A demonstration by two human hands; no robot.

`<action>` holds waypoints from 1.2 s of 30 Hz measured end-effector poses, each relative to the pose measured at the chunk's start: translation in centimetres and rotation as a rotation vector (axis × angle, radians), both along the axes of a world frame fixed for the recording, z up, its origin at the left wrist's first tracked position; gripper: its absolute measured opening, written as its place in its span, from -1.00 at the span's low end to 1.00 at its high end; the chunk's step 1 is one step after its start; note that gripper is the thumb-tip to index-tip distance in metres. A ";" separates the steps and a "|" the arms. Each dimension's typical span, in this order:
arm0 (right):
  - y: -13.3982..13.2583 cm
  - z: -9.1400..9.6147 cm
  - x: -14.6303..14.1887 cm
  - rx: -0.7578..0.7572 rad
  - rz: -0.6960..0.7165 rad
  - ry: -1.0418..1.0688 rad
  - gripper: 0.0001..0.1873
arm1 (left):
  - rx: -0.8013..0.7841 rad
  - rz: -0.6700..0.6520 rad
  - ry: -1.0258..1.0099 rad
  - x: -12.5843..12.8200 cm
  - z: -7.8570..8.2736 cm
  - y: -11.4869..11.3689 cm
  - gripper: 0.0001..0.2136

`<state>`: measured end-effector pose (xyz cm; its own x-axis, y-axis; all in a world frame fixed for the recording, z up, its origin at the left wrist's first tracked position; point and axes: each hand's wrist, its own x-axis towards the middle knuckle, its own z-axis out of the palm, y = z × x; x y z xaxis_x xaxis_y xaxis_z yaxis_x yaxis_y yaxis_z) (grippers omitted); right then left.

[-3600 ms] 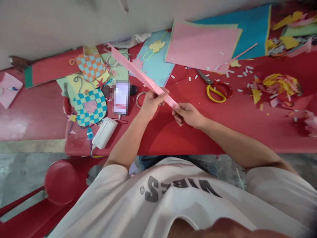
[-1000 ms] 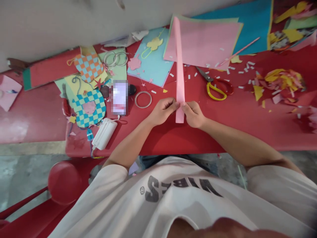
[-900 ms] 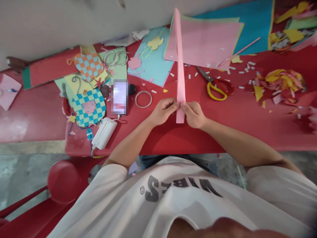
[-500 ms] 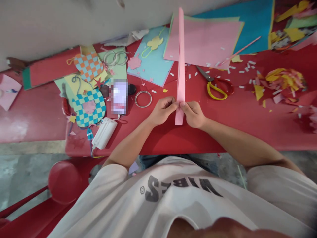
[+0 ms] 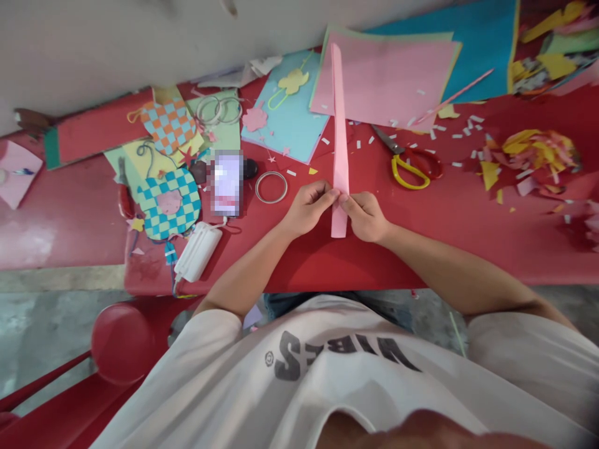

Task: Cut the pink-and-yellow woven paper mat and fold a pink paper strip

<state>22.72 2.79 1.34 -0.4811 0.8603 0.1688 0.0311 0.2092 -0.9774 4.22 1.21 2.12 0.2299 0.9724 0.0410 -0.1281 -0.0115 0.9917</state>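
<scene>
A long, narrow strip of folded pink paper (image 5: 340,137) stretches away from me over the red table (image 5: 299,262). My left hand (image 5: 309,207) pinches its left edge near the close end, thumb on top. From the other side my right hand (image 5: 367,214) pinches the same spot, and the two thumbs nearly meet. A short end of the paper sticks out below the thumbs. The far end rises over a stack of pink sheets (image 5: 388,75). Fingers under the strip are hidden.
Yellow-and-red scissors (image 5: 409,171) lie to the right, near paper scraps (image 5: 538,153). On the left are a tape ring (image 5: 271,187), a blurred phone (image 5: 226,184), a white power bank (image 5: 198,252) and a checkered woven paper piece (image 5: 171,202). A red chair (image 5: 121,343) stands lower left.
The far end of the pink strip has dipped lower and swung slightly left. Both hands keep their pinch in almost the same place.
</scene>
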 end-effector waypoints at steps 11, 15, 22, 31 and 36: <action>0.3 -0.4 -0.2 -0.056 -0.008 0.014 -0.24 | -0.047 0.032 0.020 0.2 -0.1 0.1 -0.50; 0.3 -0.5 -0.2 -0.072 -0.013 0.025 -0.24 | -0.044 0.048 0.025 0.3 -0.3 0.1 -0.51; 0.1 -0.6 -0.4 -0.078 -0.032 0.038 -0.27 | -0.035 0.050 0.066 0.0 -0.3 0.2 -0.53; 0.5 -0.3 -0.2 -0.079 -0.075 0.012 -0.24 | -0.009 0.065 0.116 0.1 -0.7 -0.1 -0.53; 0.2 -0.5 -0.4 -0.078 -0.056 0.034 -0.25 | 0.026 0.059 0.148 -0.1 -0.7 -0.1 -0.56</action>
